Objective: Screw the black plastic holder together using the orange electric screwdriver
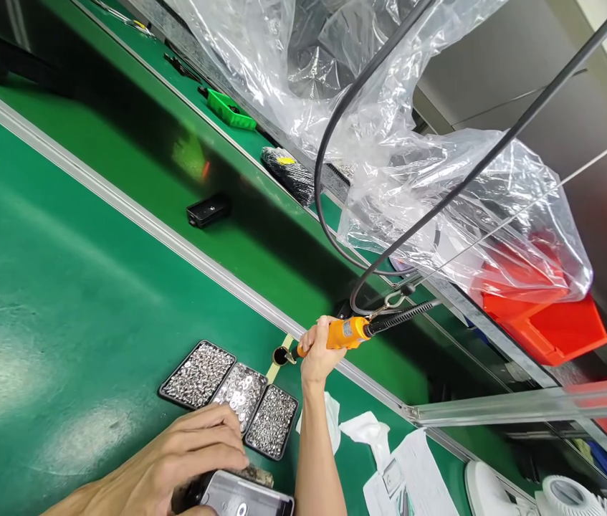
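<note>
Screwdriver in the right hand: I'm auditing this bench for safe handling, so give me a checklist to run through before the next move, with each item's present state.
1. Right hand grips the orange screwdriver firmly: ok, fingers wrap its body.
2. Cable hangs free of snags: cannot tell, it loops up past the plastic sheet.
3. Left hand steadies the device: ok, the hand rests on it at the lower edge.
4. Screw trays within reach: ok, three filled trays lie side by side just beyond the left hand.
5. Bit seated on a screw: cannot tell, the tip is too small to see.
6. Bit lined up over the device: not ok, the screwdriver is held apart from it, beyond the trays.
</note>
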{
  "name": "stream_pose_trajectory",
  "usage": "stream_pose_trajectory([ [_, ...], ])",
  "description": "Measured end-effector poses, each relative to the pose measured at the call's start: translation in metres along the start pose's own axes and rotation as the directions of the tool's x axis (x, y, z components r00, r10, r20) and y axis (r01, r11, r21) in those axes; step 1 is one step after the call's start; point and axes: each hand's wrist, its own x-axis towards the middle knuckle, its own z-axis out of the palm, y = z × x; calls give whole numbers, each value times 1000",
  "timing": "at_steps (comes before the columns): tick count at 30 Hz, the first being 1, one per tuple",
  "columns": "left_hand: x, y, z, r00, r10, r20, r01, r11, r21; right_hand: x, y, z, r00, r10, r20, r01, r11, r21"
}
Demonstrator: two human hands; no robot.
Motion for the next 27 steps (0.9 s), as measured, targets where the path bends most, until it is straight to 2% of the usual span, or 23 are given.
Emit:
stream_pose_trajectory([
  [4, 6, 0, 0, 997, 40, -64, -45, 996, -73, 0, -1, -3, 1000, -1, -10, 1, 1000, -1],
  [10, 12, 3, -4, 996, 37, -81, -44, 995, -92, -3, 0, -5, 1000, 9, -5, -9, 1000, -5],
  [19, 10, 3, -4, 999, 10, -41, -14, 994, -112, -6, 2, -6, 1000, 25, -3, -25, 1000, -10],
  [25, 13, 5, -7, 993, 38, -116, -46, 996, -70, -6, 1, -5, 1000, 16, -9, -16, 1000, -1],
  [27, 10, 2, -4, 995, 38, -95, -46, 995, -83, -6, -2, -4, 1000, 15, -5, -15, 1000, 2],
])
